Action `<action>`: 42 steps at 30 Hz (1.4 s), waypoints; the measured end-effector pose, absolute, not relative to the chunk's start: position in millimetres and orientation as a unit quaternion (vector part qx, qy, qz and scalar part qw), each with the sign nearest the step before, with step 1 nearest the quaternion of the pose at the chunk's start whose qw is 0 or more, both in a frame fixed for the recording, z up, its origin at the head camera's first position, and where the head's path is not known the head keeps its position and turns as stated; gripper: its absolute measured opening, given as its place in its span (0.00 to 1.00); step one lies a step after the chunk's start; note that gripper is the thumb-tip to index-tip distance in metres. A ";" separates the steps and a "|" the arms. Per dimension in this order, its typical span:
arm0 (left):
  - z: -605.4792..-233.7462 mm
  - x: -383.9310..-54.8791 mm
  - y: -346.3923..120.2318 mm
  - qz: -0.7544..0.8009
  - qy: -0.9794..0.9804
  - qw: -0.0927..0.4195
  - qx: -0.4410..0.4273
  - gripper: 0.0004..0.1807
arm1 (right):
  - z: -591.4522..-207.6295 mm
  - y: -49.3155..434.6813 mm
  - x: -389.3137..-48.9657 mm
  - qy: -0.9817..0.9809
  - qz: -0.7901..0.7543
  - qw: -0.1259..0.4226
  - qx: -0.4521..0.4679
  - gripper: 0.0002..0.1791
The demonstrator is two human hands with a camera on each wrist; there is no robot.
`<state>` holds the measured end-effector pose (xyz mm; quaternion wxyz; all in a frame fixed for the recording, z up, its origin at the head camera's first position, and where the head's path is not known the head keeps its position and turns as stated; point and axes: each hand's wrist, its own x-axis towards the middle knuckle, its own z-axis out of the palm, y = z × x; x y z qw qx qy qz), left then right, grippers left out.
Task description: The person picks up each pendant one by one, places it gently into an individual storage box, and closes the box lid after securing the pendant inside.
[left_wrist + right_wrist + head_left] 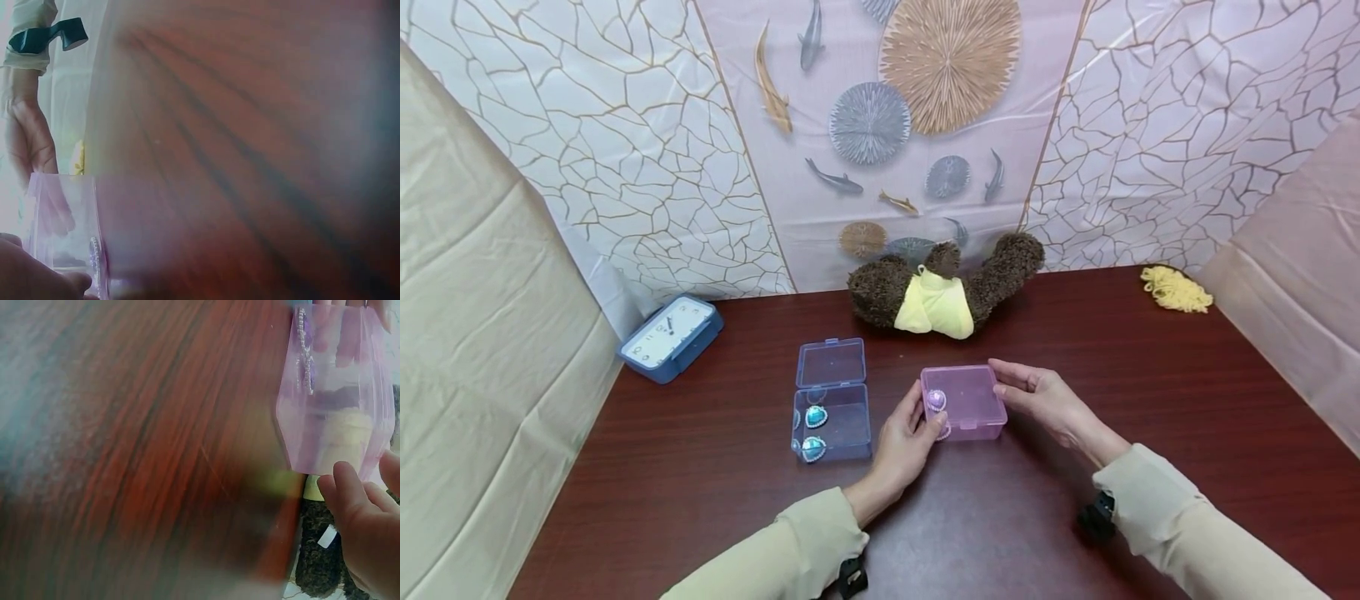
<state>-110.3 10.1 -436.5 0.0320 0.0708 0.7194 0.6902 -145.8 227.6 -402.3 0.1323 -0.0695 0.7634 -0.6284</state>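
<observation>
A see-through pink plastic box [973, 404] with its lid down is between both hands. Inside, at its left end, lie purple gems with beaded rims [936, 400]. My left hand [902, 446] grips the left end, thumb at the front and fingers behind. At the opposite end, the fairly straight fingers of my right hand [1048, 408] touch the right side and back corner. Left of them stands a see-through blue box [847, 421] with its lid tipped back. Two blue gems with beaded rims [816, 416] sit along its left side.
Behind the boxes lies a brown plush toy [880, 292] with a yellow cloth part. A blue clock [673, 333] is at the back left of the dark red table [700, 492]. Yellow yarn [1177, 289] lies at the back right. Cloth hangings enclose the sides and back.
</observation>
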 end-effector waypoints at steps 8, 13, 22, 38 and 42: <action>-437.2 -118.7 16.5 0.707 0.705 0.024 0.061 0.35 | -405.1 227.8 -151.8 0.730 -0.664 0.148 -0.066 0.31; -434.2 -121.2 18.5 0.704 0.707 0.018 0.060 0.34 | -407.5 231.6 -153.3 0.730 -0.658 0.162 -0.084 0.33; -433.5 -122.6 19.3 0.699 0.713 0.016 0.061 0.33 | -420.7 244.1 -158.9 0.696 -0.665 0.217 -0.164 0.39; -413.9 -122.4 18.9 0.633 0.771 0.014 0.066 0.36 | -414.9 243.0 -159.5 0.705 -0.666 0.195 -0.147 0.40; -383.8 -112.5 -6.1 0.634 0.761 0.046 0.127 0.42 | -393.7 233.0 -154.2 0.730 -0.667 0.116 -0.094 0.36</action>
